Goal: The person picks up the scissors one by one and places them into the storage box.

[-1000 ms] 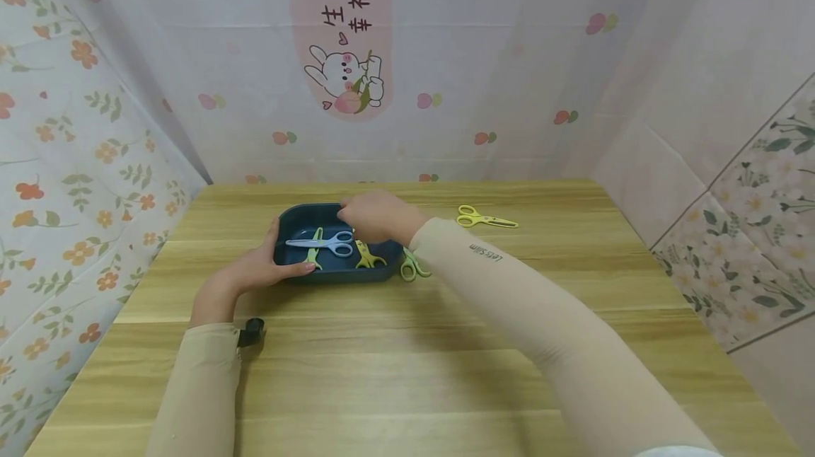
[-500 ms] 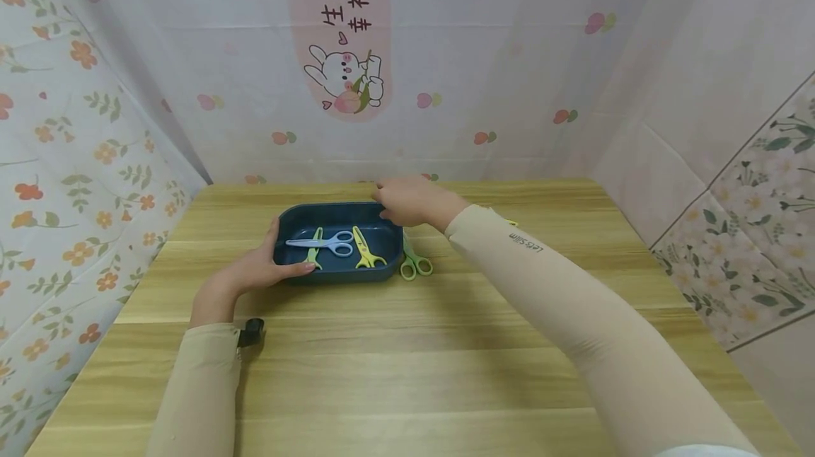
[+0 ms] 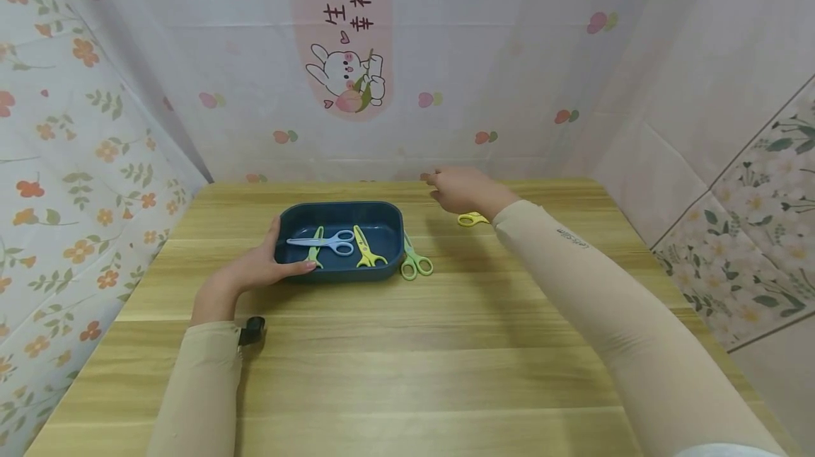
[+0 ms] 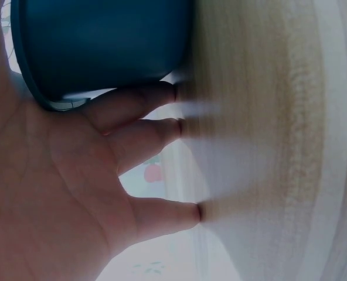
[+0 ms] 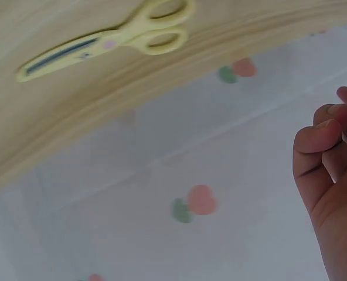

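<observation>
My left hand rests against the left end of a dark blue tray. Its thumb lies over the near rim; in the left wrist view, spread straight fingers touch the tabletop beside the tray wall. Blue scissors lie in the tray across green scissors, and yellow scissors lie to their right. My right hand hangs above the back of the table with loosely bent fingers, holding nothing. Just below it are other yellow scissors, partly hidden by the forearm in the head view.
Green-handled scissors lie against the tray's right side, their blades partly hidden behind it. The wooden table ends at a patterned curtain at the back. Floral sheets hang at the left and right.
My right hand has moved right, from over the tray's back rim to near the yellow scissors on the table. The left hand and tray have stayed in place.
</observation>
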`<state>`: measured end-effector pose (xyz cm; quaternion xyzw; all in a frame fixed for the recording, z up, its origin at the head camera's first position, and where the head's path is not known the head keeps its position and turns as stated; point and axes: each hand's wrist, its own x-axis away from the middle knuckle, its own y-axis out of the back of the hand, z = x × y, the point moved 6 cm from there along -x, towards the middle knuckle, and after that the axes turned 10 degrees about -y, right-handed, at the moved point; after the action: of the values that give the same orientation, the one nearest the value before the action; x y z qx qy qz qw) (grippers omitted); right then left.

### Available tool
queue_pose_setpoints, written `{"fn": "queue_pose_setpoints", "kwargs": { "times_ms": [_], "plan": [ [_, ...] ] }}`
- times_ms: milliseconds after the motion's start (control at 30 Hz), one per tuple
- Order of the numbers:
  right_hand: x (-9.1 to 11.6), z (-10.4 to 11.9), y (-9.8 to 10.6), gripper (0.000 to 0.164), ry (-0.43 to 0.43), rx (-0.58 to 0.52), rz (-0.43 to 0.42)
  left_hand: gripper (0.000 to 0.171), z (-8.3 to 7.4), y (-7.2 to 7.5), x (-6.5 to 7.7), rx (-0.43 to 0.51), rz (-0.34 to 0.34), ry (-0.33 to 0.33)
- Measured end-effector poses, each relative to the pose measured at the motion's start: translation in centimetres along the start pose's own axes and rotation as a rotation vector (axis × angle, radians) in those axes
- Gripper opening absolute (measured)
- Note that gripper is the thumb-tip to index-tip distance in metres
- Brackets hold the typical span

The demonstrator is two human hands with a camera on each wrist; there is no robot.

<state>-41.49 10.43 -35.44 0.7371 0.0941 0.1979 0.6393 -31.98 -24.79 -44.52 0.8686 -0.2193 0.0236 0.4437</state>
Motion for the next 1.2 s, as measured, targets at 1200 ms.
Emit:
{"fn": "queue_pose_setpoints", "kwargs": {
  "times_ms": [1200],
  "plan": [
    [1.9,-5.2,-9.0,0.028,-0.092,-0.097,0.07,0.14,-0.1,0.0,0.2,0.006,0.019,0.003]
  ]
}}
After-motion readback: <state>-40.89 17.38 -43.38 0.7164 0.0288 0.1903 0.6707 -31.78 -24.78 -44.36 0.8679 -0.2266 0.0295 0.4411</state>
